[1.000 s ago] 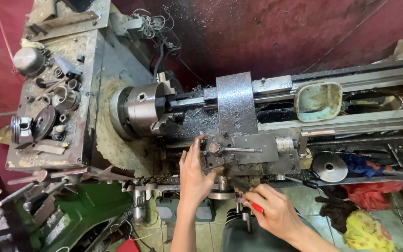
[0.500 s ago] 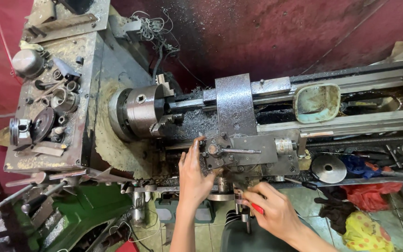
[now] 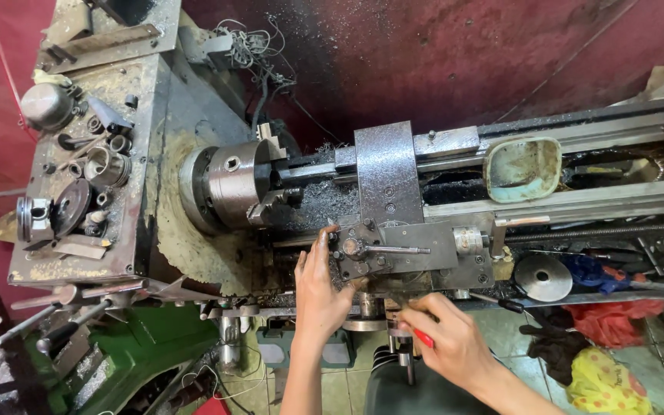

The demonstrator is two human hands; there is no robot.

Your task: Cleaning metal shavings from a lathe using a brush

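Fingers (image 3: 324, 250) of left hand (image 3: 319, 292) spread open, tips touching tool post (image 3: 356, 250). Right hand (image 3: 449, 342), nearer than post, fingers closed round red-tipped crank handle (image 3: 421, 336). Post set on carriage; no workpiece seen in chuck (image 3: 232, 184), left of post: steel, greasy. Beyond post: swarf-strewn bed (image 3: 578, 201), worn enamel tray (image 3: 522, 167).

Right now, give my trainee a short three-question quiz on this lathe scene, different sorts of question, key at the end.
1. True or false: the left hand rests against the tool post.
2. Which hand is on the red-tipped handle below the carriage? A) left B) right C) neither
3. Fill in: the chuck lies to the ____ of the tool post in the head view.

Key: 1 true. 2 B, the right hand. 3 left.
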